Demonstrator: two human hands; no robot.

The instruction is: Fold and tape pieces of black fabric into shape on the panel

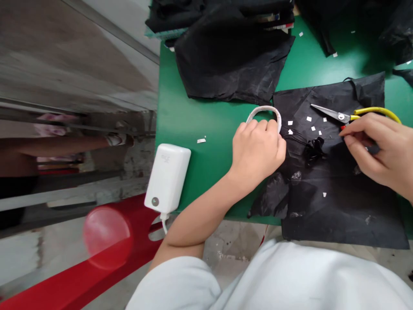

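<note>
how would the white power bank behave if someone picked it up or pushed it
The white power bank may feel heavy for its size, being a thick block. Its smooth, shiny casing could be a bit slippery. The cable plugged into its near end might tug back.

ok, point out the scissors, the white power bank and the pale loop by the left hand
Scissors (pixel 341 116): head view, on the pivot.
White power bank (pixel 167 176): head view, on its upper face.
Pale loop (pixel 264 108): head view, top of its arc.
</note>
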